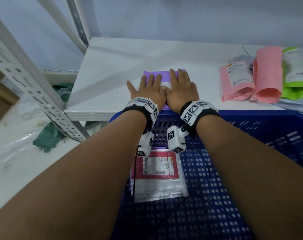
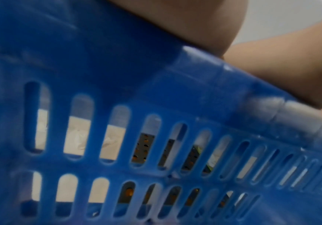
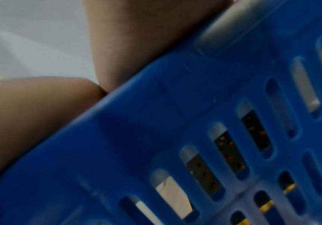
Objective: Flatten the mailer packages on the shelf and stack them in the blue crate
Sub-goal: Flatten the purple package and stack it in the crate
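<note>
Both flat hands (image 1: 164, 90) press crinkled purple mailer (image 1: 164, 76).

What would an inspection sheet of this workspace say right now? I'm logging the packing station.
Surface: white shelf board, blue slotted plastic crate in front of it.
Job's things: purple flat mailer under both hands; two pink mailers and a green one at the shelf's right; red-and-white labelled mailer in the crate.
Clutter: green cloth and clear plastic wrap lower left.
Grippers: left hand and right hand press flat, fingers straight.
Cables: thin black cord hangs from the left wrist unit.
Surroundings: perforated metal rack upright, cardboard boxes, pale wall.
</note>
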